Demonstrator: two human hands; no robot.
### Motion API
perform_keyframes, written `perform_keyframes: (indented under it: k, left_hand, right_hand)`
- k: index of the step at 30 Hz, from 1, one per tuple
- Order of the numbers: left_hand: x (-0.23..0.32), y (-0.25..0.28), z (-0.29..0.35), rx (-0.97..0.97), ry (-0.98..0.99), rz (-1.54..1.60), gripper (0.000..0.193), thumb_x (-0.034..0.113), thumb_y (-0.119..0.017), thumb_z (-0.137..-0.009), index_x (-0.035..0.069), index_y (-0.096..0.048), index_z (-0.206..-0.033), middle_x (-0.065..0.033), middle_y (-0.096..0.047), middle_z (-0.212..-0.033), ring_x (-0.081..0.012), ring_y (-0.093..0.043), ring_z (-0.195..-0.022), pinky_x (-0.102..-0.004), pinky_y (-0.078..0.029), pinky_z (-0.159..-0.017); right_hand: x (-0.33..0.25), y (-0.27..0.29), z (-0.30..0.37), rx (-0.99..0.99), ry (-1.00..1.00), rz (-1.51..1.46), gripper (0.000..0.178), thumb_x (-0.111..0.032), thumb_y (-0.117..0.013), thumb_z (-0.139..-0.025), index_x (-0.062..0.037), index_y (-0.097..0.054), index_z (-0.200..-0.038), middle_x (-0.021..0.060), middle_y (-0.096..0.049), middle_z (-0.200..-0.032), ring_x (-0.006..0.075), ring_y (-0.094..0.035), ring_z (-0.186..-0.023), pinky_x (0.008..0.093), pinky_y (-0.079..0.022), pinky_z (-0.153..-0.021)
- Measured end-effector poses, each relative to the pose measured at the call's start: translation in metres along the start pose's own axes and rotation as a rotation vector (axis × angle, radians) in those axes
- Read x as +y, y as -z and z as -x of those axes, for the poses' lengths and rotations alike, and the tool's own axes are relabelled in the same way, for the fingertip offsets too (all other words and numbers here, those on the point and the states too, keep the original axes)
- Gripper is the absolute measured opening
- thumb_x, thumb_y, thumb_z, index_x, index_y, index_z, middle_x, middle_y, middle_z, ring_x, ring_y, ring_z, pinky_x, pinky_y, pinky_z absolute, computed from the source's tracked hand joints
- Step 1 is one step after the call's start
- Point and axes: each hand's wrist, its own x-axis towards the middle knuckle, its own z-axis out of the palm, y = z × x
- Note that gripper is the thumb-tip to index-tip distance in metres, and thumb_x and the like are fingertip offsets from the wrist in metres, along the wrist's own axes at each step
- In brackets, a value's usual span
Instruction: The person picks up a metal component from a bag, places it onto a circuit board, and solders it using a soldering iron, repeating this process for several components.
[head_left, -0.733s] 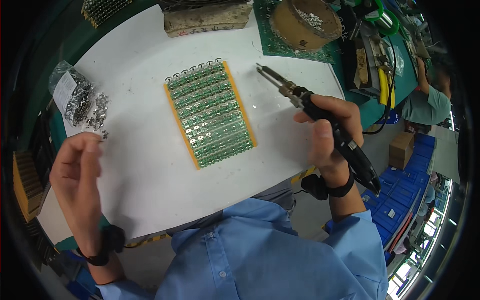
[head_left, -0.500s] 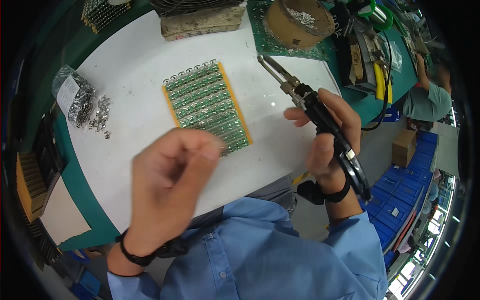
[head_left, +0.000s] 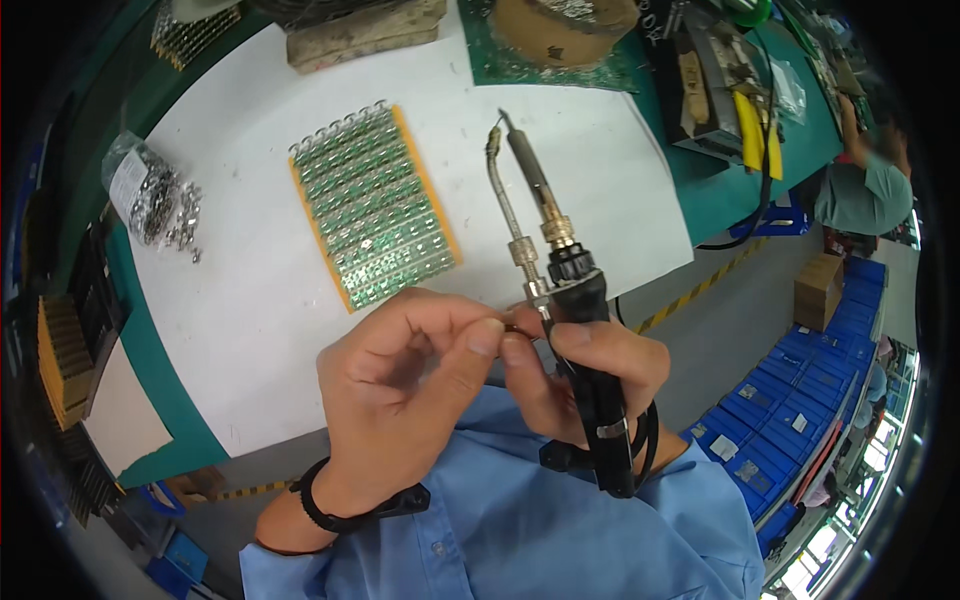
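My right hand is wrapped round the black handle of a soldering iron, its tip pointing away from me. A thin metal solder feed tube runs alongside the iron's barrel. My left hand is closed in a pinch, thumb against forefinger, right beside the right hand's fingertips. Something small and dark shows between the two hands, too small to name. Beyond the left hand, a panel of small green circuit boards with orange side strips lies on the white sheet, with rows of metal parts on it.
At the left, a clear bag of small metal parts lies with loose metal parts spilled beside it. A round brown container and a worn block stand at the far side. Yellow-handled tools lie at the right; another person is beyond.
My hands have come together near the table's front edge. The soldering iron has swung more upright and nearer to me. The view has shifted, so the board panel appears further left.
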Motion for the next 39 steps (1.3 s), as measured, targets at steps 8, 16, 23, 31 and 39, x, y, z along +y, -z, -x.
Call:
perform_keyframes:
  k: [8,16,23,31,39]
  left_hand:
    - [0.018,0.022,0.004,-0.008,0.102,-0.180,0.005,0.001,-0.068,-0.087,-0.001,-0.066,-0.092,-0.0007,-0.063,-0.080,-0.0039,-0.053,-0.071,-0.0185,-0.043,-0.065]
    - [0.041,0.066,-0.067,-0.119,-0.243,-0.981,0.007,0.005,-0.065,-0.084,0.000,-0.062,-0.081,0.0014,-0.055,-0.075,-0.0077,-0.042,-0.071,-0.0229,-0.033,-0.065]
    - [0.034,0.072,-0.075,-0.213,-0.122,-0.910,0.004,0.002,-0.067,-0.083,-0.001,-0.064,-0.082,0.0014,-0.052,-0.074,-0.0076,-0.042,-0.069,-0.0223,-0.034,-0.065]
    - [0.030,0.072,-0.074,-0.232,-0.161,-0.951,0.003,0.001,-0.066,-0.082,-0.001,-0.063,-0.082,0.0019,-0.049,-0.073,-0.0072,-0.042,-0.067,-0.0226,-0.034,-0.063]
    - [0.028,0.062,-0.074,-0.155,-0.177,-1.049,0.004,0.002,-0.065,-0.083,0.000,-0.062,-0.082,0.0023,-0.046,-0.072,-0.0075,-0.040,-0.068,-0.0231,-0.032,-0.063]
  right_hand:
    - [0.010,-0.024,-0.004,0.177,0.115,-0.173,0.033,-0.006,-0.079,-0.077,-0.0052,-0.060,-0.104,0.0096,-0.068,-0.079,0.0212,-0.060,-0.058,0.0297,-0.048,-0.052]
    - [0.036,0.022,-0.008,0.086,0.211,0.045,0.064,-0.031,-0.080,-0.079,0.0011,-0.050,-0.127,0.0224,-0.066,-0.098,0.0256,-0.065,-0.080,0.0321,-0.051,-0.068]
    - [0.035,0.039,-0.005,-0.052,0.152,0.068,0.064,-0.046,-0.059,-0.089,0.0011,-0.040,-0.129,0.0237,-0.064,-0.090,0.0283,-0.066,-0.076,0.0357,-0.054,-0.066]
    - [0.034,0.042,-0.015,-0.210,0.097,-0.180,0.064,-0.052,-0.056,-0.091,-0.0013,-0.041,-0.127,0.0250,-0.066,-0.085,0.0320,-0.067,-0.077,0.0362,-0.053,-0.064]
    - [0.042,0.034,-0.029,-0.269,0.233,-0.070,0.064,-0.057,-0.056,-0.091,-0.0015,-0.044,-0.121,0.0160,-0.063,-0.067,0.0256,-0.062,-0.057,0.0331,-0.047,-0.052]
